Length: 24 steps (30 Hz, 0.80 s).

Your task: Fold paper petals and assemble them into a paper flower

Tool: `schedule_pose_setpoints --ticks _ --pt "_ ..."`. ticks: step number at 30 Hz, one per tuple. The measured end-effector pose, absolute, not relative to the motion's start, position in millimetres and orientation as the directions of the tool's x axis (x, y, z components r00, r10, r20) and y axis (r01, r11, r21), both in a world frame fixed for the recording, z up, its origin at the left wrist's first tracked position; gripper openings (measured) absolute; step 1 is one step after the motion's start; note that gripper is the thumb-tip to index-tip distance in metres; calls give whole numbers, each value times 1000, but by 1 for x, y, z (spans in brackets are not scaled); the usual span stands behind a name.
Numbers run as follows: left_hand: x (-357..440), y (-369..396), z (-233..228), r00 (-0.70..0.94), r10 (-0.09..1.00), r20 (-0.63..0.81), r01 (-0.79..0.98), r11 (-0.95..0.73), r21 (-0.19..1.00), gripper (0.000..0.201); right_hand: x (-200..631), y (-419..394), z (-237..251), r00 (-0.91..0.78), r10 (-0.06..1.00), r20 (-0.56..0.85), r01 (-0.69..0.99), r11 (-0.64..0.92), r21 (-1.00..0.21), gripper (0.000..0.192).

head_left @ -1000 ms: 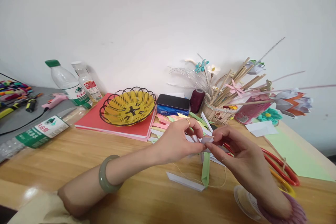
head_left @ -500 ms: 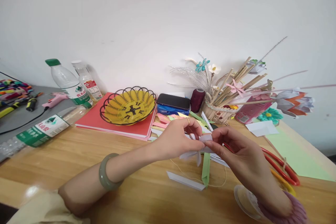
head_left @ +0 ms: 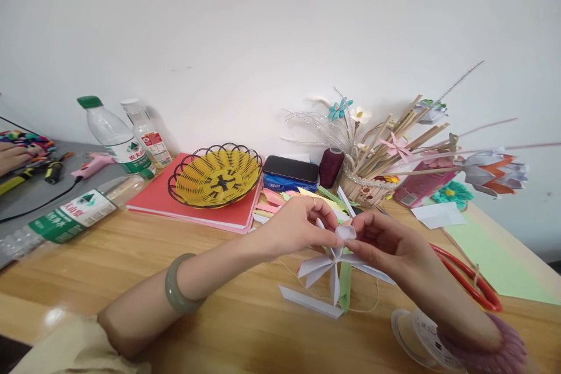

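Observation:
Between my two hands is a white paper flower [head_left: 335,283] with several narrow folded petals spread out below my fingers. My left hand [head_left: 302,225] is closed, thumb and fingers pinching one raised white petal [head_left: 346,233]. From the other side my right hand [head_left: 392,239] pinches the same petal with its thumb and fingertips. A green paper strip [head_left: 345,286] lies behind the flower, and a white folded strip [head_left: 311,302] rests on the table below it. Near my right wrist stands a clear spool [head_left: 423,336], partly covered by my forearm.
A yellow woven basket [head_left: 210,178] sits on red paper [head_left: 149,201]. Behind my hands are a phone [head_left: 291,169], dark thread [head_left: 331,166] and a holder of sticks [head_left: 368,181]. Red handles [head_left: 488,298] lie at right. Bottles [head_left: 83,207] and another person's hand [head_left: 15,158] are at left.
The flower has tilted, so its lower petals now spread into view beneath my fingers. My right forearm has shifted slightly, showing more of the spool. Another person's hand has appeared at far left.

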<state>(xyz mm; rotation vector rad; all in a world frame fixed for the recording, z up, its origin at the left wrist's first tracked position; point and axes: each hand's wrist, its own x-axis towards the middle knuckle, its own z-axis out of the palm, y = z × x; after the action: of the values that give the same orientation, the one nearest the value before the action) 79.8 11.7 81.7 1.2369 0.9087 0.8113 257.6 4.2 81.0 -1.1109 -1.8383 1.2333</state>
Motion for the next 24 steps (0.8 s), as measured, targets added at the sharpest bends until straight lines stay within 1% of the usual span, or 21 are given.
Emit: schedule_pose_setpoints --ticks 3,6,9,13,16,20,24 --pt "77 17 82 513 845 -152 -94 232 968 23 260 6 81 -428 903 -36 222 67 -973 25" --pt "74 18 83 544 816 -195 -44 259 965 27 260 6 79 -422 904 -75 182 3 -983 24" --pt "73 17 84 527 821 -221 33 240 970 24 257 4 79 -434 894 -113 159 -47 -986 23" --pt "71 16 83 551 803 -225 3 268 963 22 256 4 85 -491 842 -224 196 -144 -970 22" --pt "71 16 82 555 801 -223 -3 270 963 21 258 5 87 -527 808 -265 241 -156 -958 21" --pt "73 15 81 600 780 -177 -68 270 960 22 263 6 85 -570 789 -228 206 -132 -970 18" --pt "73 16 80 637 759 -132 -123 269 955 29 265 6 84 -616 757 -216 183 -130 -975 24"
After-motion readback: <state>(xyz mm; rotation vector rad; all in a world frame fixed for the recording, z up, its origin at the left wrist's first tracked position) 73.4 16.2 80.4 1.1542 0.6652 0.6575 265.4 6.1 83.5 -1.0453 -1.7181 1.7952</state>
